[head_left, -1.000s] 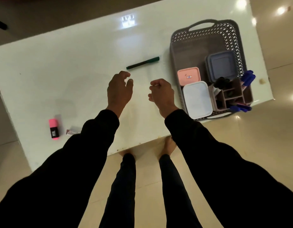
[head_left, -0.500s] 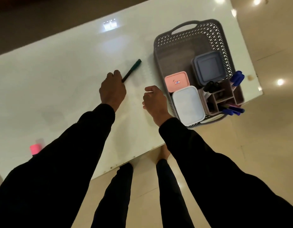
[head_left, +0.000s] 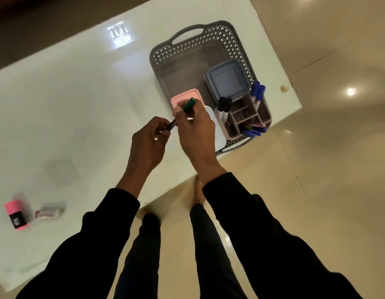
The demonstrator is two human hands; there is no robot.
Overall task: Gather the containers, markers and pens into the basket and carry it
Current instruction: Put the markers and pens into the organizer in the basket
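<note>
One grey lattice basket (head_left: pixel 187 43) stands at the table's (head_left: pixel 68 100) right end. In it lie three lidded containers: one pink (head_left: pixel 184 97), one white (head_left: pixel 217 134), one grey-blue (head_left: pixel 227 79), plus one compartment organiser (head_left: pixel 247 117). Two black markers (head_left: pixel 224 103) stand in it; the blue markers (head_left: pixel 258 91) are too bunched to count. One green pen (head_left: pixel 188 104) is held. One pink highlighter (head_left: pixel 14 214) and one small wrapped item (head_left: pixel 49 212) lie near the table's left edge.

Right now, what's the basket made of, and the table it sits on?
The basket looks like molded plastic, grey and matte: its walls are a regular punched lattice and the handle is one piece with the rim. The table top looks like white glass or a glossy laminate, since it mirrors the ceiling light sharply; which of the two, I can't tell.
</note>
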